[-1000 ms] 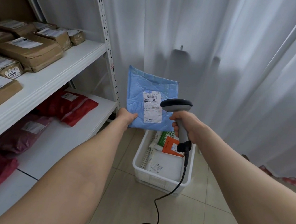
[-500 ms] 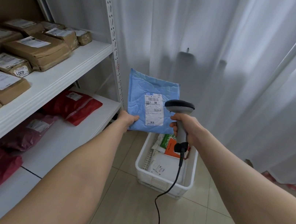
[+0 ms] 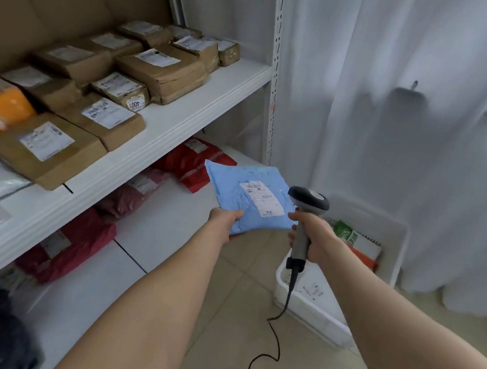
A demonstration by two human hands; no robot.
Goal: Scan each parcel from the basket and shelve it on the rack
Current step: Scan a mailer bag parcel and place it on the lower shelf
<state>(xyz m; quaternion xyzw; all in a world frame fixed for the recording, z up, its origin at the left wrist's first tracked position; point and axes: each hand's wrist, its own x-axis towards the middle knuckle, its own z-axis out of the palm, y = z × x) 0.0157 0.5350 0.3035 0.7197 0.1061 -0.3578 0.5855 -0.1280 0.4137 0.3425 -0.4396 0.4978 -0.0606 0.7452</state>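
Note:
My left hand (image 3: 224, 220) grips the near corner of a blue padded parcel (image 3: 246, 197) with a white label facing up; the parcel hovers tilted over the front of the rack's lower shelf (image 3: 140, 232). My right hand (image 3: 314, 239) holds a grey corded barcode scanner (image 3: 307, 200) by its handle, its head just right of the parcel's label. The white basket (image 3: 306, 304) stands on the floor at the right, behind my right hand, with a green-and-orange parcel (image 3: 354, 238) and a white parcel inside.
The white rack's upper shelf (image 3: 183, 112) carries several brown boxes, an orange parcel and a grey bag. Red bags lie on the lower shelf. A white curtain (image 3: 409, 82) hangs behind the basket. The scanner cable (image 3: 268, 346) trails down to the tiled floor.
My view has swung left toward the rack. The blue parcel has tipped from upright to nearly flat and moved left over the lower shelf. The scanner stays beside it.

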